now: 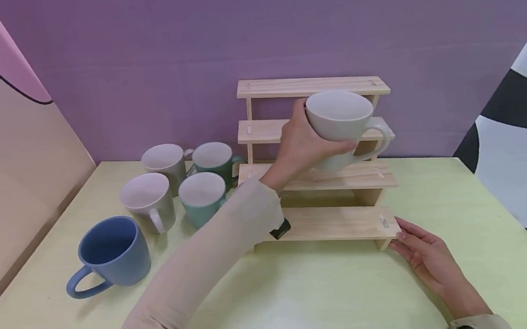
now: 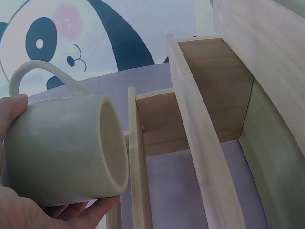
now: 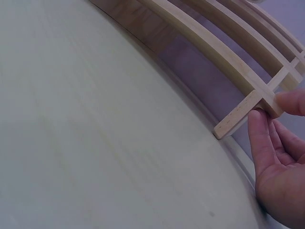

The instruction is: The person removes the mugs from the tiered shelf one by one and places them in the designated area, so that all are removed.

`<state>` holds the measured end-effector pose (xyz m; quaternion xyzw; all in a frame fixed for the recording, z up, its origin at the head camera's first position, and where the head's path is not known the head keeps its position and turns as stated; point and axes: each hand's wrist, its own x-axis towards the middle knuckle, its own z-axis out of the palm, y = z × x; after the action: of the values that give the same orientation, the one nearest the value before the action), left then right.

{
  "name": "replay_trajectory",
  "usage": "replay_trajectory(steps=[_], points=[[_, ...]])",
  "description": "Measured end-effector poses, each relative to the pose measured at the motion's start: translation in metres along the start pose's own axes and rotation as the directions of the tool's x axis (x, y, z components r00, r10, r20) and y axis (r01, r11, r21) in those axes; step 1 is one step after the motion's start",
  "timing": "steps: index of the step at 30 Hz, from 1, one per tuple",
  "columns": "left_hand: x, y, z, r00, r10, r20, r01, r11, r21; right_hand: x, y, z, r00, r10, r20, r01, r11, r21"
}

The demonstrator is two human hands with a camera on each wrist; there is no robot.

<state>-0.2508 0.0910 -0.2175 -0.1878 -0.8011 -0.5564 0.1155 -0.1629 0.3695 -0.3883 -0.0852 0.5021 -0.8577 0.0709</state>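
My left hand (image 1: 297, 141) grips a white mug (image 1: 337, 126) round its body and holds it up in front of the stepped wooden shelf (image 1: 324, 222). The mug's handle points right in the head view; in the left wrist view the mug (image 2: 62, 148) has its mouth toward the shelf boards. Thumb and fingers of my right hand (image 1: 428, 262) pinch the right end of the lowest board, which the right wrist view shows close up, with the hand (image 3: 281, 176) beside the shelf's front foot (image 3: 236, 114). The lifted mug and left arm hide parts of the shelf.
Left of the shelf stand a blue mug (image 1: 122, 256), two light grey mugs, the nearer one (image 1: 151, 210) in front of the other (image 1: 171, 167), a dark green mug (image 1: 217, 164) and a pale teal mug (image 1: 202, 207). A purple backdrop (image 1: 159, 62) rises behind the table (image 1: 307, 295).
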Motion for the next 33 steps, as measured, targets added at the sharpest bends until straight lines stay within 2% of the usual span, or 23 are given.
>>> replay_trajectory(steps=[5, 14, 19, 27, 33], points=[[-0.006, -0.004, -0.009, 1.0, 0.004, -0.009, -0.004, 1.0, -0.007, 0.001, -0.001, -0.001, 1.0, 0.013, 0.001, -0.013, 1.0, 0.004], [-0.018, -0.013, -0.025, 0.998, -0.046, -0.047, 0.044, 0.999, -0.031, 0.004, -0.003, -0.003, 1.0, 0.006, 0.015, -0.006, 1.0, 0.009], [-0.025, -0.018, -0.033, 0.995, -0.072, -0.071, 0.071, 0.997, -0.012, 0.005, -0.003, -0.005, 1.0, 0.016, 0.025, -0.016, 1.0, 0.02], [-0.038, -0.024, -0.046, 0.995, -0.055, -0.085, 0.052, 0.998, -0.039, 0.006, -0.004, -0.007, 1.0, 0.024, 0.006, -0.025, 0.999, 0.028], [-0.049, -0.028, -0.056, 0.996, -0.038, -0.083, 0.037, 0.999, -0.016, 0.007, -0.004, -0.007, 1.0, 0.02, 0.019, -0.021, 0.999, 0.046]])
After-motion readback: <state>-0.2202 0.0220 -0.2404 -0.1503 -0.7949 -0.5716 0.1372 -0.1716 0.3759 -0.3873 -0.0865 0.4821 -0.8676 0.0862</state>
